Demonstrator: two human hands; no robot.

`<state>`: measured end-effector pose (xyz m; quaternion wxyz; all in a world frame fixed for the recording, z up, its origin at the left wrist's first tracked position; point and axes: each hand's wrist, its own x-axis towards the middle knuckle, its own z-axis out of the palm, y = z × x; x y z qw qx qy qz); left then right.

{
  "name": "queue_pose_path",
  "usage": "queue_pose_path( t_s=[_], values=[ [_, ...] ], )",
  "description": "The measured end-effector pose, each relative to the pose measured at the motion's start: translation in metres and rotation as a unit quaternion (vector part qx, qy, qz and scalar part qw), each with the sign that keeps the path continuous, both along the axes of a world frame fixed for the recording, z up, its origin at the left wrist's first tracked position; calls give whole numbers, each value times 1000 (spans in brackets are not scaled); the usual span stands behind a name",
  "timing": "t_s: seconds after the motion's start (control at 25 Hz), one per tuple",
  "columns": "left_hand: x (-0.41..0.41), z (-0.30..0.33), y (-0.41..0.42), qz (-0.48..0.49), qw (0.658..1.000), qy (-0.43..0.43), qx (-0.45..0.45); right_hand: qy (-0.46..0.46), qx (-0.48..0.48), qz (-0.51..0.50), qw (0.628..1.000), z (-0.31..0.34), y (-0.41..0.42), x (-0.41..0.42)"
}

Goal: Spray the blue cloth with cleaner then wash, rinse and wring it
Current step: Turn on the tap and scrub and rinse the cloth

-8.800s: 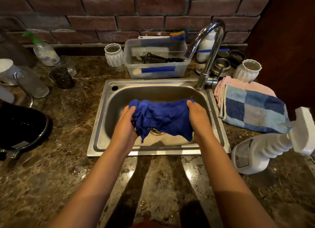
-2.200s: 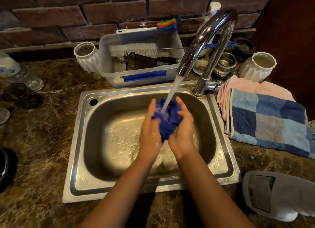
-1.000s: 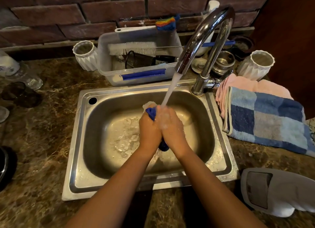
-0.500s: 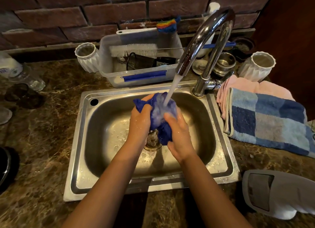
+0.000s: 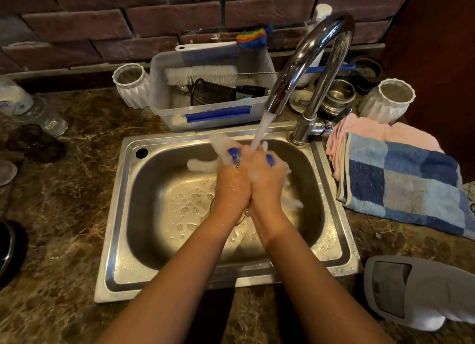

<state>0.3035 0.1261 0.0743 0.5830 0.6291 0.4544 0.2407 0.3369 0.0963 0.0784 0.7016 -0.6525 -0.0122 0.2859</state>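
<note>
Over the steel sink (image 5: 115,215), my left hand (image 5: 232,181) and my right hand (image 5: 266,177) are pressed together, squeezing the blue cloth (image 5: 234,154) between them. Only small blue bits of it show past my fingers; the rest is hidden. Water runs from the chrome tap (image 5: 308,60) straight onto my hands and splashes off to both sides. The white cleaner spray bottle (image 5: 416,295) lies on its side on the counter at the lower right.
A folded blue checked towel (image 5: 401,179) on a pink one lies right of the sink. Behind the sink stand a clear plastic tub (image 5: 213,117) with brushes, two white ribbed cups (image 5: 132,86) and metal bowls. Glasses sit at the far left.
Half a second ago the cloth bulged out between my hands under the stream. Now my hands are clamped tight over it, almost hiding it, and water sprays sideways.
</note>
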Motion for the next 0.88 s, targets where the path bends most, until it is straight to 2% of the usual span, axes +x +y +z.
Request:
queue_pose_path(
  t_s=[0.04,0.12,0.16,0.2,0.28,0.32,0.36,0.4,0.44,0.48,0.52,0.6,0.64,0.72,0.8,0.88],
  values=[
    [3,-3,9,18,999,32,-20,-17,-18,0,1000,-4,-1,-2],
    [4,-8,30,72,987,65,-128,-22,-8,32,999,-13,-8,-14],
    [1,-9,37,97,979,57,-170,18,14,42,999,-15,-12,-18],
    [-3,-11,41,118,973,37,-196,97,61,29,993,-18,-14,-18],
    [-10,-11,43,147,966,-19,-210,265,183,-9,947,-21,-15,-12],
    [-14,-9,41,158,961,-56,-222,285,211,-3,935,-23,-16,-8],
    [-16,-5,38,164,951,-87,-246,242,195,45,949,-25,-18,-3],
    [-19,1,35,163,943,-103,-271,141,142,122,972,-23,-22,0],
    [-21,3,34,154,940,-109,-285,6,58,193,979,-24,-26,4],
    [-24,3,33,138,946,-104,-273,-115,-29,227,967,-26,-31,11],
    [-28,2,34,121,958,-86,-245,-200,-103,234,946,-26,-33,21],
    [-33,1,34,104,975,-50,-191,-224,-190,244,924,-26,-38,38],
    [-35,0,35,108,977,-38,-178,-191,-195,245,930,-27,-40,43],
    [-38,-1,38,115,975,-38,-188,-96,-142,279,945,-29,-44,40],
    [-38,-3,37,109,975,-39,-189,-125,-133,332,925,-32,-43,26],
    [-38,-3,37,96,979,-33,-178,-134,-117,324,929,-39,-42,24]
  ],
)
